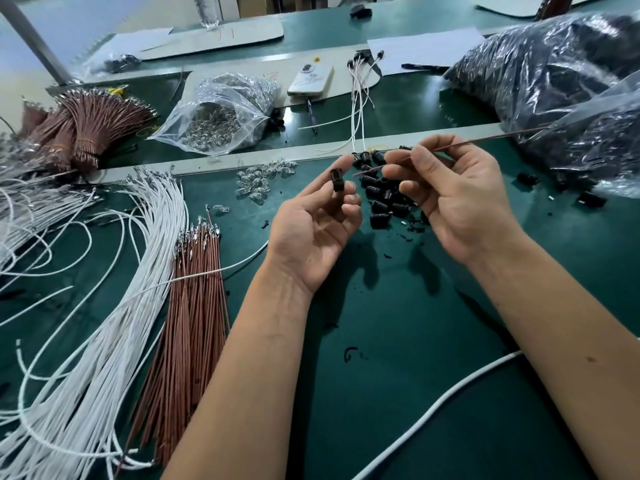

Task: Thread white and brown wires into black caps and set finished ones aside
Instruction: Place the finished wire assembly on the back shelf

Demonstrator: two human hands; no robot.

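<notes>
Near edge: bare green mat [398,393] between the forearms lay open.
Left: white wires [104,306] and brown wires [194,306] blocked passage.
Ahead: loose black caps [384,199] crowded the mat.
Right: plastic bags [554,84] walled the far corner.

no readable text, labels, brands or numbers anywhere. only faint red marks on the cardboard sheet [221,34] far beyond the left hand [313,223], too vague to read.

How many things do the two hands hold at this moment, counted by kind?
Small black plastic cap, pinched in the left hand: 1
Thin brown wire, pinched in the right hand: 1
White wire: 0
Total: 2
</notes>
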